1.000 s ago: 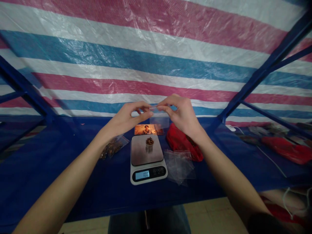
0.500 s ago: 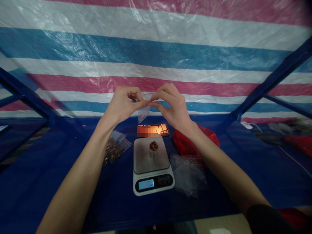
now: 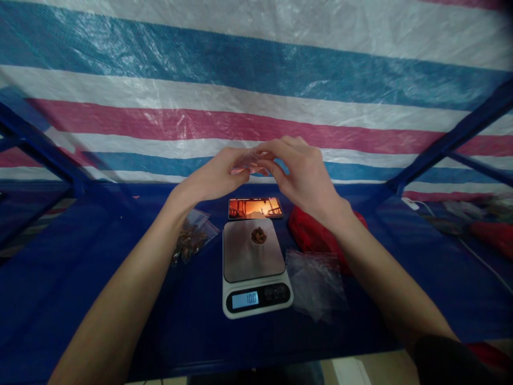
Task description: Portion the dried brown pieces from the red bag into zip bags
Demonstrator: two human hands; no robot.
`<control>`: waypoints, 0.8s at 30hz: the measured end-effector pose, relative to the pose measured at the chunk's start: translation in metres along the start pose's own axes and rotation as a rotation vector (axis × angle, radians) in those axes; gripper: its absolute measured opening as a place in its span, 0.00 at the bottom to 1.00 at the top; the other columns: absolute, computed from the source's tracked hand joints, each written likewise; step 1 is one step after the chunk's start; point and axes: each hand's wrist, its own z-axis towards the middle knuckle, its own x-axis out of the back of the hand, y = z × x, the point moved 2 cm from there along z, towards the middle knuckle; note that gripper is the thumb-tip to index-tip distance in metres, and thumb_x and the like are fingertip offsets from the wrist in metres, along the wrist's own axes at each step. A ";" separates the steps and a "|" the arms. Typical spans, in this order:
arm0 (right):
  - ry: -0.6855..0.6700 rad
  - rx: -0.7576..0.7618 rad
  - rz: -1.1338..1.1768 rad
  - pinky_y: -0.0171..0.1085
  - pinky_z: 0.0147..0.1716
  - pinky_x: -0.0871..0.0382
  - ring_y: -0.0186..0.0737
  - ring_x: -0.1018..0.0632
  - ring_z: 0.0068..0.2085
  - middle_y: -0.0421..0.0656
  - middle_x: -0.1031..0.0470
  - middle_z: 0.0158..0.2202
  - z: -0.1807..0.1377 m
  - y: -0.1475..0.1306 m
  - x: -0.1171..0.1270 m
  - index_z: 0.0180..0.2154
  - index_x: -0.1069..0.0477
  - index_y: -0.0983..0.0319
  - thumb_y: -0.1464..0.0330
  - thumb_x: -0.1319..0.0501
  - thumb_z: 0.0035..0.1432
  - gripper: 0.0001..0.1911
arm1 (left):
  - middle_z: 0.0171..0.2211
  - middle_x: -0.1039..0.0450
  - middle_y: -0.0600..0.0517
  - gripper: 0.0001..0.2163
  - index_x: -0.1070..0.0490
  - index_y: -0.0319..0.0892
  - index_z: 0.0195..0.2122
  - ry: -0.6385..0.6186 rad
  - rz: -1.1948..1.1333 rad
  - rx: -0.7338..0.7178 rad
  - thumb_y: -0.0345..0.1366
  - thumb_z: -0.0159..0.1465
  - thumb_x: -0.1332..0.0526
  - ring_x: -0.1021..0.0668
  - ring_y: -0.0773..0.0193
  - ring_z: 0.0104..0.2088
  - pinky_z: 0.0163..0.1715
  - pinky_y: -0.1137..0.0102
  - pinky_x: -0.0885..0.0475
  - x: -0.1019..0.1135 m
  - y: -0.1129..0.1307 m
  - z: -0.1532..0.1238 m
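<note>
Above the far edge of the scale, my left hand (image 3: 218, 174) is closed on a small clear zip bag (image 3: 249, 159), which lies crumpled against its fingers. My right hand (image 3: 302, 168) meets it from the other side, thumb and fingers curled at the bag's edge; part of the bag is hidden by the fingers. Below them stands a white kitchen scale (image 3: 257, 291) with a steel plate, its display reading 10.0. On the plate is a small cup (image 3: 258, 237) heaped with brown dried pieces, whose kind I cannot make out.
Filled clear bags (image 3: 191, 238) lie left of the scale. Flat zip bags (image 3: 316, 283) and a red bag (image 3: 308, 230) lie to its right. Behind the scale a phone (image 3: 255, 207) shows a bright picture. Blue frame bars (image 3: 452, 136) and a striped tarp (image 3: 256, 64) bound the blue table.
The bag hung down between my pinching fingers; now it is bunched up against my left hand. My right hand has shifted right, and the camera view has tilted slightly down.
</note>
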 end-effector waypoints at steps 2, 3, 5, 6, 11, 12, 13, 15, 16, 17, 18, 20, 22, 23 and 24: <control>-0.053 0.010 0.004 0.43 0.45 0.29 0.46 0.20 0.44 0.45 0.18 0.42 0.000 -0.002 0.002 0.48 0.22 0.61 0.73 0.40 0.73 0.09 | 0.36 0.20 0.52 0.10 0.22 0.40 0.40 -0.007 0.044 -0.007 0.25 0.64 0.43 0.20 0.60 0.40 0.45 0.64 0.26 0.002 -0.002 0.000; -0.074 0.013 0.012 0.42 0.45 0.29 0.46 0.19 0.44 0.45 0.17 0.43 0.000 -0.003 0.002 0.49 0.21 0.60 0.74 0.40 0.72 0.10 | 0.35 0.20 0.53 0.10 0.23 0.40 0.39 -0.011 0.065 -0.018 0.26 0.64 0.43 0.20 0.61 0.40 0.45 0.65 0.27 0.002 -0.001 0.000; -0.115 0.023 0.032 0.41 0.45 0.29 0.46 0.18 0.46 0.46 0.16 0.45 0.000 -0.006 0.004 0.49 0.21 0.61 0.76 0.41 0.71 0.12 | 0.34 0.21 0.53 0.09 0.24 0.41 0.38 -0.022 0.102 -0.033 0.26 0.64 0.43 0.21 0.61 0.38 0.42 0.66 0.28 0.002 0.000 0.000; -0.144 0.030 0.038 0.41 0.46 0.29 0.46 0.18 0.47 0.46 0.16 0.46 0.000 -0.007 0.004 0.49 0.21 0.61 0.76 0.41 0.71 0.12 | 0.33 0.22 0.54 0.08 0.25 0.41 0.38 -0.028 0.119 -0.032 0.26 0.63 0.43 0.22 0.62 0.37 0.41 0.67 0.29 0.002 0.001 0.000; -0.325 0.109 -0.041 0.44 0.48 0.31 0.48 0.19 0.46 0.49 0.17 0.48 0.002 -0.018 0.002 0.53 0.24 0.64 0.75 0.43 0.73 0.13 | 0.34 0.25 0.53 0.07 0.29 0.42 0.38 -0.048 0.261 0.018 0.25 0.63 0.43 0.24 0.62 0.35 0.37 0.67 0.33 0.000 0.006 -0.003; -0.342 0.127 -0.079 0.45 0.48 0.32 0.49 0.19 0.47 0.51 0.17 0.49 0.003 -0.021 0.001 0.53 0.25 0.66 0.74 0.43 0.73 0.12 | 0.36 0.24 0.52 0.08 0.29 0.42 0.40 -0.033 0.303 0.011 0.25 0.63 0.43 0.23 0.61 0.37 0.38 0.66 0.32 0.000 0.007 -0.003; -0.353 0.144 -0.121 0.47 0.49 0.32 0.51 0.20 0.49 0.53 0.18 0.50 0.004 -0.024 0.000 0.53 0.25 0.67 0.72 0.42 0.74 0.11 | 0.38 0.24 0.51 0.09 0.29 0.42 0.41 -0.012 0.346 -0.005 0.25 0.62 0.43 0.23 0.59 0.39 0.40 0.65 0.32 0.001 0.009 -0.004; -0.370 0.171 -0.183 0.49 0.50 0.33 0.55 0.21 0.53 0.57 0.19 0.52 0.004 -0.030 -0.002 0.52 0.25 0.69 0.70 0.39 0.73 0.11 | 0.40 0.23 0.49 0.11 0.29 0.42 0.42 0.015 0.429 -0.042 0.24 0.60 0.43 0.23 0.57 0.42 0.43 0.63 0.31 0.002 0.013 -0.005; -0.386 0.180 -0.193 0.49 0.51 0.32 0.57 0.22 0.55 0.58 0.20 0.54 0.004 -0.032 -0.003 0.52 0.25 0.69 0.68 0.37 0.73 0.12 | 0.40 0.23 0.49 0.12 0.29 0.42 0.41 0.019 0.462 -0.058 0.23 0.59 0.43 0.23 0.56 0.42 0.44 0.62 0.30 0.002 0.015 -0.005; -0.407 0.183 -0.195 0.50 0.52 0.32 0.58 0.23 0.57 0.59 0.21 0.55 0.003 -0.034 -0.005 0.53 0.25 0.69 0.66 0.36 0.72 0.14 | 0.40 0.23 0.48 0.12 0.29 0.42 0.41 0.014 0.488 -0.075 0.23 0.58 0.43 0.23 0.56 0.42 0.45 0.61 0.30 0.002 0.016 -0.006; -0.430 0.176 -0.194 0.50 0.52 0.32 0.58 0.24 0.58 0.59 0.22 0.56 0.002 -0.036 -0.006 0.54 0.25 0.69 0.64 0.34 0.71 0.16 | 0.41 0.22 0.48 0.13 0.28 0.42 0.41 0.005 0.512 -0.093 0.23 0.57 0.43 0.23 0.56 0.43 0.46 0.61 0.29 0.002 0.017 -0.006; -0.461 0.138 -0.202 0.50 0.53 0.32 0.58 0.24 0.59 0.59 0.23 0.58 -0.001 -0.037 -0.008 0.55 0.26 0.67 0.61 0.31 0.69 0.20 | 0.43 0.21 0.47 0.15 0.27 0.42 0.43 -0.015 0.561 -0.130 0.22 0.57 0.43 0.22 0.54 0.46 0.51 0.59 0.29 0.000 0.018 -0.005; -0.476 0.098 -0.209 0.51 0.53 0.32 0.59 0.25 0.60 0.59 0.24 0.59 -0.004 -0.038 -0.007 0.57 0.27 0.67 0.59 0.29 0.67 0.25 | 0.45 0.21 0.46 0.15 0.26 0.41 0.44 -0.029 0.599 -0.158 0.22 0.58 0.43 0.22 0.53 0.49 0.54 0.58 0.29 -0.001 0.019 -0.005; -0.485 0.085 -0.195 0.51 0.54 0.32 0.60 0.25 0.60 0.58 0.24 0.60 -0.004 -0.038 -0.005 0.58 0.27 0.67 0.57 0.29 0.66 0.27 | 0.45 0.21 0.46 0.15 0.26 0.41 0.43 -0.031 0.601 -0.162 0.22 0.57 0.42 0.22 0.53 0.49 0.54 0.58 0.29 -0.001 0.019 -0.004; -0.498 0.080 -0.165 0.51 0.54 0.32 0.59 0.24 0.60 0.58 0.24 0.60 -0.005 -0.039 -0.002 0.59 0.28 0.67 0.56 0.29 0.66 0.29 | 0.44 0.21 0.47 0.14 0.26 0.41 0.42 -0.029 0.588 -0.158 0.22 0.57 0.42 0.22 0.54 0.48 0.53 0.59 0.29 -0.001 0.020 -0.004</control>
